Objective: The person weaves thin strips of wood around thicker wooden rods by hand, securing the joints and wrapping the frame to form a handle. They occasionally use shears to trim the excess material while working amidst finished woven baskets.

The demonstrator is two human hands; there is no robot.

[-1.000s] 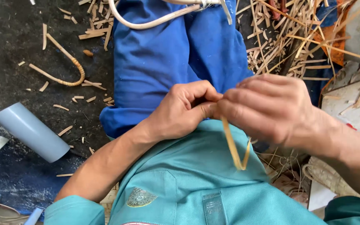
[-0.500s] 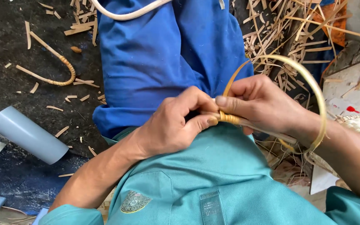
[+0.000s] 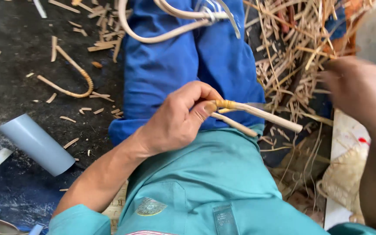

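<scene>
We find the left hand [image 3: 177, 119] closed in a pinch on a bound rattan joint [image 3: 226, 104], thumb over forefinger just behind a tight wrap of yellow-brown strip. From that wrap 2 pale rattan sticks [image 3: 262, 115] run out to the right over the person's lap, the upper one longer, both ends cut and free. The piece sits above the blue trousers [image 3: 170, 65], touching nothing but the hand.

The right hand [image 3: 362, 91] is up at the right edge, blurred; we cannot tell whether it is open or closed, and we see nothing in it.

Handling, in our judgement: the piece is light and dry, stiff along its length yet springy under bend. The wrap is the weak point; it could loosen if rolled or squeezed sideways. The sound place to grip is where the left hand has it, at the binding, or on a bare stick just beyond it. The smooth sticks may slide between fingers.

Surroundings: a heap of rattan offcuts [image 3: 297, 48] lies near the free ends and could snag them. A looped frame of pale cane [image 3: 166, 26] rests across the knees. On the dark floor lie a curved cane scrap [image 3: 77, 78] and a grey plastic pipe [image 3: 38, 143], both well apart from the work
</scene>
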